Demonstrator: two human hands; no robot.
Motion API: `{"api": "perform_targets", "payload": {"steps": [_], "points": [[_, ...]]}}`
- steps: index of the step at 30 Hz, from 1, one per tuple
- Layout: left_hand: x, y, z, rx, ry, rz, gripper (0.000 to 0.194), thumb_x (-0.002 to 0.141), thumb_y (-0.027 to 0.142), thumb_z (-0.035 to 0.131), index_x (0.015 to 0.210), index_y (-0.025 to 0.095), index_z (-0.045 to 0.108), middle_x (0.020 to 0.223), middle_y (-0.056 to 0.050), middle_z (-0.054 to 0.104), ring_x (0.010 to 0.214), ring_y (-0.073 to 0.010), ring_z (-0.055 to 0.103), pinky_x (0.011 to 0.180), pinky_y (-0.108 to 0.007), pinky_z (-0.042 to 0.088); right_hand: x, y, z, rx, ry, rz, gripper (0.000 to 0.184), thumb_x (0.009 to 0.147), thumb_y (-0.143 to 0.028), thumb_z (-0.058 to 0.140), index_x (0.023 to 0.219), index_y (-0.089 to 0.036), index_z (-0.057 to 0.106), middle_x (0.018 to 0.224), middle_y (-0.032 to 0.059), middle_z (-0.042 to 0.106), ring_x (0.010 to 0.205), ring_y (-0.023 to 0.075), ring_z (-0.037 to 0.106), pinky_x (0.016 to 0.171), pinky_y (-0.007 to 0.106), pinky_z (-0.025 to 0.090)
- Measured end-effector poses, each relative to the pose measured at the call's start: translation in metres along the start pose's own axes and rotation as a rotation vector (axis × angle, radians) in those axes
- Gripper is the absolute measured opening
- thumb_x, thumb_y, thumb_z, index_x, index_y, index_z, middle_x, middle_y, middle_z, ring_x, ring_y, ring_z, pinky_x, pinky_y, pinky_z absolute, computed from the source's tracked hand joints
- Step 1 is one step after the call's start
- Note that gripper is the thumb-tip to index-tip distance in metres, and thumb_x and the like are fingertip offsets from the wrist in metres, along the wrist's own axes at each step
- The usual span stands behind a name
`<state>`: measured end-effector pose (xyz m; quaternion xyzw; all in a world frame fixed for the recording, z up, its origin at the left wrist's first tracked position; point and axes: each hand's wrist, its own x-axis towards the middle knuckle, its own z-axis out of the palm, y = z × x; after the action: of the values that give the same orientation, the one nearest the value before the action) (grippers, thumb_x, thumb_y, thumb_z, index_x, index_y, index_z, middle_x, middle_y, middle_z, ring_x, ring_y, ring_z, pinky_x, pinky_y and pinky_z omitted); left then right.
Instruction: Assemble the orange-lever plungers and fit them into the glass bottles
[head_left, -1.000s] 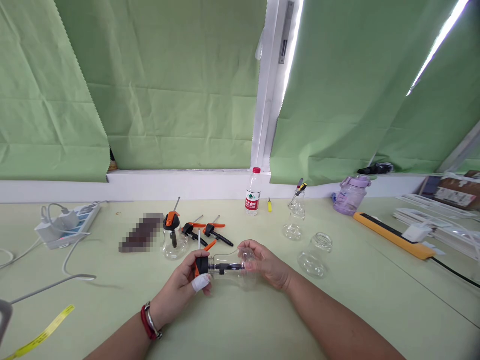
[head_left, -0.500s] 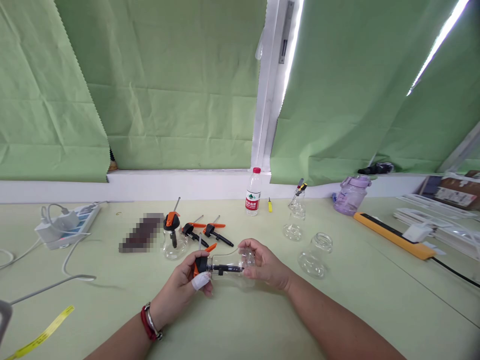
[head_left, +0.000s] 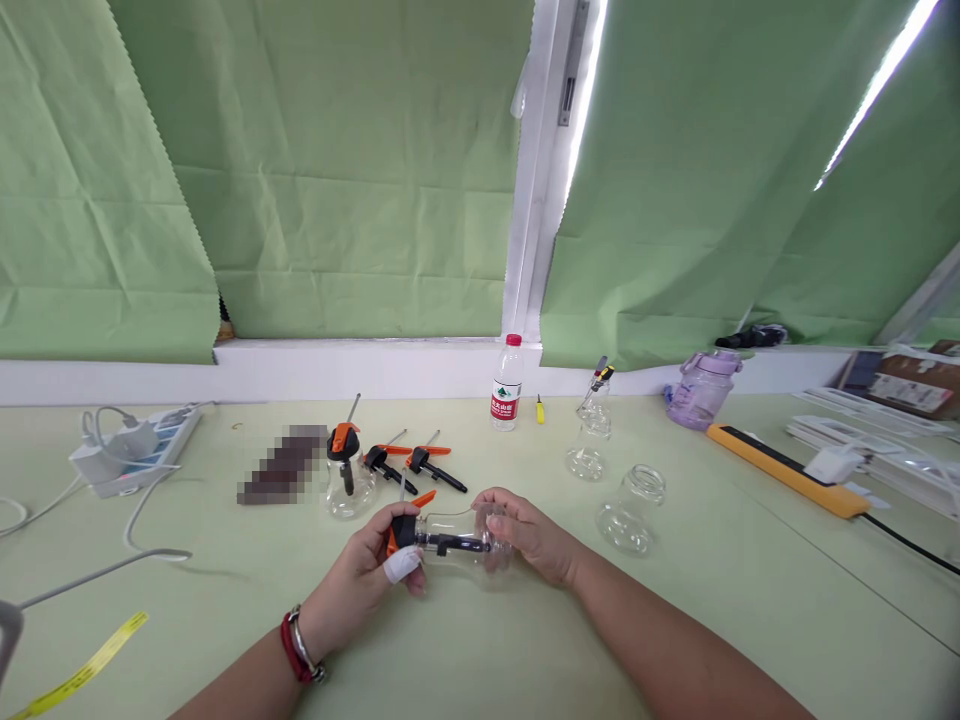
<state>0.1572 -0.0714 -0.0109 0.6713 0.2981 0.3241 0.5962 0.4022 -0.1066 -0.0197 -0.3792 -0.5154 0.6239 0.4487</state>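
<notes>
Between my two hands a clear glass bottle (head_left: 450,524) lies on its side in the air, just above the table. My left hand (head_left: 375,560), its thumb wrapped in white tape, is closed round the black and orange pump cap (head_left: 403,530) at the bottle's neck. A black tube runs from the cap down inside the glass. My right hand (head_left: 536,535) grips the rounded base, thumb on top. Beyond them stands a like bottle (head_left: 351,495) with its pump cap on. Two loose pump caps, one on the left (head_left: 390,468) and one on the right (head_left: 437,467), lie beside it.
To the right stand an open glass bottle (head_left: 628,525) and another holding tools (head_left: 586,460). A water bottle (head_left: 505,390), a small yellow screwdriver (head_left: 540,410) and a purple jug (head_left: 701,395) are at the back. Power strips lie left (head_left: 161,450) and right (head_left: 787,475).
My right hand has shifted its grip on the base, the thumb now higher on the glass. The bottle has turned slightly, and its tube tilts a little differently. My left hand stays on the cap.
</notes>
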Motion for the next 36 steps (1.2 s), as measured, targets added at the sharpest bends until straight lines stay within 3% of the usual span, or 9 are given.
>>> {"api": "perform_targets", "payload": {"steps": [8,14,18,21,24,26,28,32,36], "points": [[0.000,0.001,0.000,-0.005,-0.059,-0.006,0.043,0.083,0.038,0.060,0.119,0.020,0.043,0.066,0.001,0.066,0.063,-0.0159,0.061,0.071,-0.033,0.049,0.004,0.008,-0.004,-0.047,0.040,0.099,0.046,0.083,-0.061,0.046,0.101,-0.019,0.053,0.077,0.0022,0.060,0.053,0.0150,0.061,0.042,0.021,0.040],[0.001,-0.003,-0.001,-0.020,-0.062,-0.005,0.046,0.080,0.036,0.064,0.119,0.021,0.046,0.069,0.000,0.066,0.065,-0.0159,0.061,0.071,-0.032,0.049,0.007,0.012,-0.004,0.011,0.074,0.139,0.054,0.081,-0.069,0.041,0.098,-0.019,0.052,0.072,0.0001,0.060,0.048,0.0147,0.061,0.042,0.023,0.043],[0.001,-0.001,-0.001,-0.047,-0.037,-0.006,0.043,0.076,0.034,0.068,0.114,0.021,0.050,0.070,0.001,0.065,0.064,-0.0157,0.061,0.069,-0.032,0.049,0.006,0.009,-0.004,0.038,0.029,0.130,0.058,0.081,-0.071,0.037,0.109,-0.021,0.047,0.080,0.0025,0.060,0.053,0.0164,0.062,0.040,0.023,0.044],[0.001,0.002,-0.001,-0.065,0.006,-0.002,0.039,0.078,0.032,0.066,0.112,0.021,0.052,0.069,0.001,0.065,0.064,-0.0167,0.062,0.071,-0.034,0.049,0.003,0.003,-0.007,0.094,-0.019,0.066,0.055,0.083,-0.066,0.042,0.120,-0.026,0.041,0.100,0.0057,0.057,0.067,0.0178,0.065,0.047,0.026,0.050],[0.001,0.004,-0.001,-0.052,0.058,-0.010,0.038,0.080,0.032,0.064,0.114,0.021,0.051,0.067,0.001,0.065,0.064,-0.0174,0.063,0.073,-0.035,0.049,-0.001,-0.002,-0.013,0.097,-0.084,-0.003,0.065,0.073,-0.048,0.069,0.127,-0.031,0.037,0.121,0.0081,0.047,0.087,0.0193,0.061,0.061,0.032,0.055],[0.001,0.005,-0.001,-0.041,0.084,-0.018,0.040,0.079,0.033,0.064,0.115,0.021,0.051,0.068,0.001,0.065,0.065,-0.0175,0.064,0.074,-0.035,0.049,-0.002,-0.004,-0.016,0.064,-0.104,-0.038,0.077,0.062,-0.031,0.082,0.126,-0.032,0.039,0.125,0.0078,0.043,0.095,0.0193,0.057,0.070,0.034,0.055],[0.001,0.006,-0.001,-0.027,0.091,-0.019,0.041,0.078,0.034,0.065,0.115,0.020,0.051,0.068,0.001,0.065,0.065,-0.0176,0.064,0.074,-0.035,0.049,-0.002,-0.003,-0.016,0.042,-0.097,-0.060,0.077,0.059,-0.022,0.084,0.124,-0.031,0.042,0.124,0.0069,0.043,0.097,0.0192,0.055,0.074,0.036,0.054],[0.001,0.006,-0.001,-0.019,0.090,-0.020,0.044,0.077,0.036,0.065,0.116,0.020,0.050,0.070,0.001,0.066,0.067,-0.0183,0.065,0.075,-0.036,0.050,-0.002,0.000,-0.015,0.053,-0.091,-0.047,0.065,0.068,-0.026,0.078,0.122,-0.028,0.043,0.116,0.0070,0.048,0.096,0.0210,0.059,0.074,0.038,0.054],[0.001,0.003,-0.003,-0.036,0.074,-0.024,0.046,0.077,0.036,0.066,0.117,0.021,0.051,0.072,0.000,0.065,0.068,-0.0186,0.066,0.076,-0.038,0.051,-0.002,0.003,-0.017,0.024,-0.098,0.026,0.062,0.071,-0.035,0.075,0.123,-0.026,0.042,0.114,0.0095,0.051,0.085,0.0231,0.066,0.062,0.033,0.055]]}}
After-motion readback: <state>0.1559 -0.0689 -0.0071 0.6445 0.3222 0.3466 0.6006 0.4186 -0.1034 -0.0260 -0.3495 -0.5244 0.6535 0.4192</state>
